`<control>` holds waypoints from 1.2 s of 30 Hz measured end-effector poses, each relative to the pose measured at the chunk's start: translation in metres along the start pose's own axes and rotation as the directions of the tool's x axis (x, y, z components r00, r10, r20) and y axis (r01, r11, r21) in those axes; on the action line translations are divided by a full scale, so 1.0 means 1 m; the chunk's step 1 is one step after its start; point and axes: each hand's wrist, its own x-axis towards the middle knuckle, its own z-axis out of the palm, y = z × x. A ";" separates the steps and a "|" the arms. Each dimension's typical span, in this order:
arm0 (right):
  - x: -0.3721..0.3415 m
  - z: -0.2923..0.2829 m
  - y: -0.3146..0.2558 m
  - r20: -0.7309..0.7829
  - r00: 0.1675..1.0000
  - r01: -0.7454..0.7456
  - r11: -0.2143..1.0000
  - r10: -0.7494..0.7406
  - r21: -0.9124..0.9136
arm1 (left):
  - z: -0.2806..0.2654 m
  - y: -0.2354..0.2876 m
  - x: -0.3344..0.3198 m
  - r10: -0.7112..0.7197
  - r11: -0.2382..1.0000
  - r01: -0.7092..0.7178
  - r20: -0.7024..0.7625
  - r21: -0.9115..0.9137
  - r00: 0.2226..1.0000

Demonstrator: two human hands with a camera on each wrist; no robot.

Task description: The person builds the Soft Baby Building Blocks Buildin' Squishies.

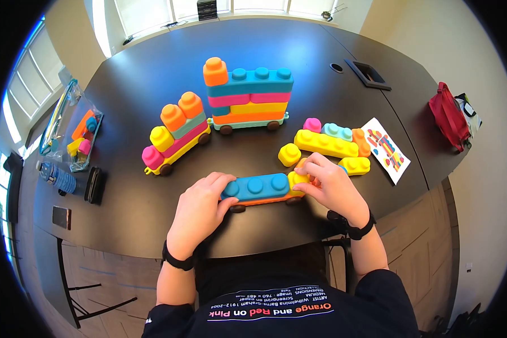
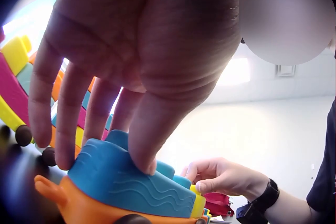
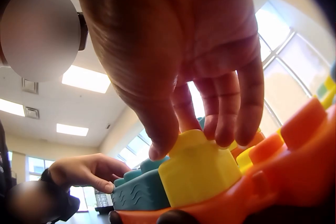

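A long blue block lies on an orange wheeled base near the table's front edge. My left hand grips the blue block's left end; in the left wrist view its thumb presses the near side of the block, with the fingers over the far side. At the base's right end, my right hand pinches a yellow block. The right wrist view shows the thumb and fingertips around the stud of this yellow block, which stands beside the blue one on the base.
Behind stand a tall block stack on wheels and a smaller wheeled stack. Loose blocks and a printed sheet lie at right. A bottle, black case and clear bag are at left.
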 end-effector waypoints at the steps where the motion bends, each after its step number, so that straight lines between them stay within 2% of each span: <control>1: 0.000 0.000 0.000 0.001 1.000 -0.008 1.000 0.008 -0.002 | 0.000 0.001 0.000 0.001 1.000 -0.001 0.001 0.000 1.000; 8: -0.001 0.003 0.001 -0.036 0.999 0.017 0.999 -0.015 0.037 | 0.003 0.007 -0.003 -0.028 0.999 0.029 -0.031 0.043 0.999; 14: -0.001 -0.005 0.002 0.008 1.000 -0.007 1.000 0.008 -0.009 | 0.006 0.007 -0.004 -0.022 0.997 0.024 -0.042 0.072 0.999; 16: 0.001 -0.020 0.013 0.113 0.994 -0.014 0.984 -0.007 0.178 | 0.007 0.008 -0.003 -0.023 0.996 0.028 -0.049 0.087 0.999; 17: 0.003 -0.027 0.018 0.114 0.993 -0.010 0.984 -0.010 0.178 | 0.006 0.009 -0.003 -0.026 0.996 0.030 -0.045 0.085 0.999; 20: 0.005 -0.045 0.032 -0.034 0.988 -0.151 0.988 0.151 -0.012 | 0.005 0.011 -0.003 -0.038 0.996 0.041 -0.036 0.076 0.999; 21: 0.002 -0.049 0.036 -0.033 0.988 -0.151 0.988 0.150 -0.013 | 0.005 0.011 -0.003 -0.045 0.996 0.047 -0.032 0.069 0.998; 23: -0.002 -0.055 0.044 0.067 0.980 -0.169 0.961 0.187 -0.220 | 0.006 0.011 -0.003 -0.043 0.996 0.046 -0.035 0.078 0.998; 24: -0.004 -0.050 0.045 0.074 0.976 -0.184 0.962 0.203 -0.203 | 0.006 0.010 -0.004 -0.041 0.995 0.044 -0.038 0.087 0.998; 25: -0.006 -0.046 0.045 0.074 0.977 -0.182 0.962 0.201 -0.204 | 0.006 0.010 -0.004 -0.042 0.995 0.045 -0.040 0.087 0.998; 27: -0.010 -0.039 0.047 0.136 0.986 -0.044 0.939 0.096 -0.342 | 0.006 0.011 -0.004 -0.045 0.993 0.047 -0.022 0.108 0.999; 28: -0.011 -0.035 0.048 0.111 0.989 -0.052 0.937 0.096 -0.346 | 0.005 0.011 -0.003 -0.047 0.993 0.049 -0.023 0.107 0.999; 32: -0.010 -0.040 0.044 0.105 0.982 -0.126 0.957 0.158 -0.262 | 0.004 0.011 -0.003 -0.058 0.997 0.059 -0.017 0.052 0.998; 34: -0.007 -0.045 0.041 -0.048 0.974 -0.227 0.960 0.222 -0.165 | 0.003 0.009 -0.003 -0.052 0.998 0.052 -0.026 0.021 0.998; 35: -0.006 -0.046 0.037 -0.046 0.974 -0.225 0.961 0.220 -0.163 | 0.003 0.007 -0.004 -0.047 0.999 0.047 -0.019 0.011 0.999; 36: -0.003 -0.047 0.031 -0.096 0.961 -0.264 0.964 0.260 -0.033 | 0.003 0.006 -0.004 -0.042 0.999 0.042 -0.012 0.001 0.999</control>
